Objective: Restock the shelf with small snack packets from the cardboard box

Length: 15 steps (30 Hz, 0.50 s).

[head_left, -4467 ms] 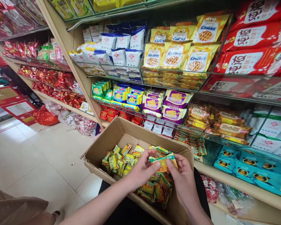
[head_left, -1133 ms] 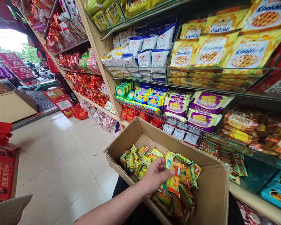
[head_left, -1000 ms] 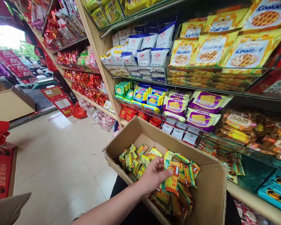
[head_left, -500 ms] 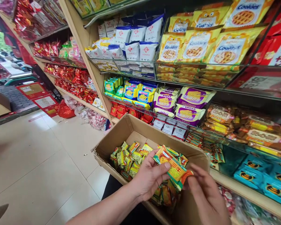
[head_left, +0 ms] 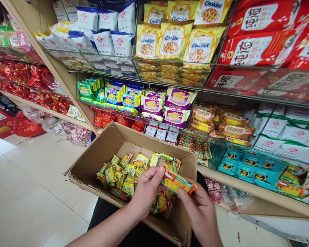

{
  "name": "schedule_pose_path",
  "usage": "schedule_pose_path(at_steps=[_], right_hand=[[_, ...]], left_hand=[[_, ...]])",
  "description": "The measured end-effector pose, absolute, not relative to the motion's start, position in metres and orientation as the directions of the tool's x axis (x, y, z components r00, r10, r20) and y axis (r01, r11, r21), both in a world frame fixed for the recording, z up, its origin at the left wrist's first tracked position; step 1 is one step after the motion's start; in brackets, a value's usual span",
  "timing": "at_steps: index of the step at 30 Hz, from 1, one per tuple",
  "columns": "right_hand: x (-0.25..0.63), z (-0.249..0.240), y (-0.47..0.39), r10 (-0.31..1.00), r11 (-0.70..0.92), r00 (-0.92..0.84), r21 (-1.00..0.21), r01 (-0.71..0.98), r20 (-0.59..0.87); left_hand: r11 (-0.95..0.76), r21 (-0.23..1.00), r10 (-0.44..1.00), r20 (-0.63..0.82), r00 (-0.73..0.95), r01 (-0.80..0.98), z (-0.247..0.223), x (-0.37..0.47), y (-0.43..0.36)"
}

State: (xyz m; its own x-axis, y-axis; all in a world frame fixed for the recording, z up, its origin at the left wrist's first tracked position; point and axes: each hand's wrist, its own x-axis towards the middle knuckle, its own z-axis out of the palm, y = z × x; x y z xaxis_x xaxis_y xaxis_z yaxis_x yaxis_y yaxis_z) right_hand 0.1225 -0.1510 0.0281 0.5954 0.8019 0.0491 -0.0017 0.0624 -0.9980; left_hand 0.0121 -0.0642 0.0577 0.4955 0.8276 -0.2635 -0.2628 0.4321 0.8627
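Both my hands grip one orange, yellow and green wrapped snack [head_left: 175, 181] above an open cardboard box [head_left: 89, 156]. My left hand [head_left: 148, 188] pinches its left end between thumb and fingers. At its right end, my right hand [head_left: 199, 209] is closed, the thumb on the front of the wrapper and the fingers behind it. Inside the box, small yellow-green wrapped snacks [head_left: 118, 175] lie in a loose heap. Beneath my hands are more orange and green packets [head_left: 162, 202], partly covered by my hands and the held snack.
Shelves with glass fronts [head_left: 170, 63] stand close behind the box, filled with cookie bags [head_left: 171, 43], purple soda biscuits [head_left: 175, 116] and blue packets [head_left: 251, 168]. Red bags [head_left: 27, 121] and plastic-wrapped goods rest on the tiled floor [head_left: 36, 192] at left.
The view has swung right, so more shelf shows at that side. My right hand has come in closer and now grips the snack with its thumb across the front; the snack stays in both hands.
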Motion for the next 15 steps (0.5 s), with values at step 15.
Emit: schedule_pose_path(at_steps=[15], right_hand=[[0.333, -0.091, -0.034, 0.515, -0.54, 0.845, -0.71, 0.452, 0.146]], left_hand=[[0.238, 0.959, 0.719, -0.278, 0.637, 0.151, 0.034, -0.033, -0.048]])
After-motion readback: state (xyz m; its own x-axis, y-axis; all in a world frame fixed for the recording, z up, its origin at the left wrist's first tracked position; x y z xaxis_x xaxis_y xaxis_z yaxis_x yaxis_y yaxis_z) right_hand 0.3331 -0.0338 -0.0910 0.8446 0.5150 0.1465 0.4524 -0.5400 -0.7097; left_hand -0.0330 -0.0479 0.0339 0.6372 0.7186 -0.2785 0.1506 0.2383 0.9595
